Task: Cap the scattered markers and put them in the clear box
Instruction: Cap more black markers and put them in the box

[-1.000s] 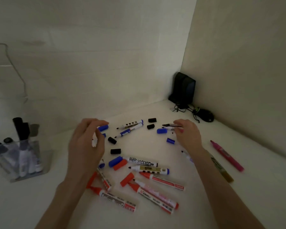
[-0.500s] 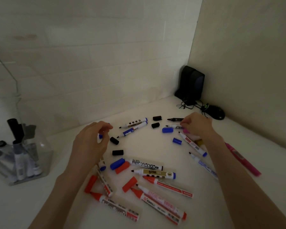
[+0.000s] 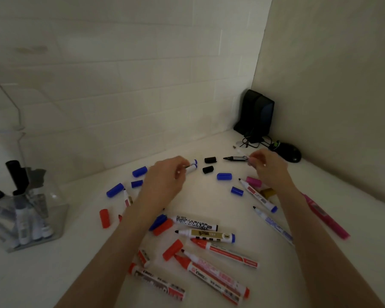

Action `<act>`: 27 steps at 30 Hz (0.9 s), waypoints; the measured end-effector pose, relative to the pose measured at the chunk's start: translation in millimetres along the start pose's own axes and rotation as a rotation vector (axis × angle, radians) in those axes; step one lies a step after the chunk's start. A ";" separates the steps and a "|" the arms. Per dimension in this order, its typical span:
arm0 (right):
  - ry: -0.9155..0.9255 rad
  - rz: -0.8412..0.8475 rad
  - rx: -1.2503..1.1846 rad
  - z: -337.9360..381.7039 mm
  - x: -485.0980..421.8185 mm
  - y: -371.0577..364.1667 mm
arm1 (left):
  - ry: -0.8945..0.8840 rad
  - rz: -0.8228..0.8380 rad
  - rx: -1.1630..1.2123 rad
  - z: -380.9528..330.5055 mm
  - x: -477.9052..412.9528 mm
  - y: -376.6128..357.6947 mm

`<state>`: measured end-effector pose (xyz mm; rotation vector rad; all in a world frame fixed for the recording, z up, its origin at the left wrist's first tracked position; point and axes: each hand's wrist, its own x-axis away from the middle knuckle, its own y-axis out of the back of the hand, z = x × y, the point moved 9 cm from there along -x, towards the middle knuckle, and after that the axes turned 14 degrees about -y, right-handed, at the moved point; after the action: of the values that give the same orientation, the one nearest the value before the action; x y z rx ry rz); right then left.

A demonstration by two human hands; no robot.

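Two curled hands point(image 3: 165, 181) point(image 3: 268, 168), one marker point(image 3: 235, 158) apiece.

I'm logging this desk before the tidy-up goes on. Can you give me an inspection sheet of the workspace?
Surface: white table in a room corner, dim light.
Job's things: clear box on the left with markers standing in it; uncapped markers and loose caps in blue, black and red scattered about.
Clutter: black speaker and black mouse in the far corner.
Hands: left hand curled over two blue-ended markers, grip unclear; right hand pinches an uncapped black marker.
Cables: black cable tangled at the speaker's base.
Surroundings: tiled wall behind, plain wall on the right.
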<state>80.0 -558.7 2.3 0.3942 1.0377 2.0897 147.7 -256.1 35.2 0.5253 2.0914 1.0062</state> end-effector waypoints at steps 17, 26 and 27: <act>0.192 0.008 -0.251 37.9 75.8 16.3 | 0.020 0.045 0.249 -1.9 -15.5 -25.1; 0.545 0.159 -0.225 109.5 172.0 -4.7 | 0.161 -0.176 0.668 18.6 88.4 61.0; 0.570 0.152 -0.237 113.6 180.1 -7.1 | 0.167 -0.189 0.682 21.4 92.5 61.7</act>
<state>27.0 -359.9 57.6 -0.2695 1.0741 2.5004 107.6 -150.2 34.0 0.5673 2.5685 0.2104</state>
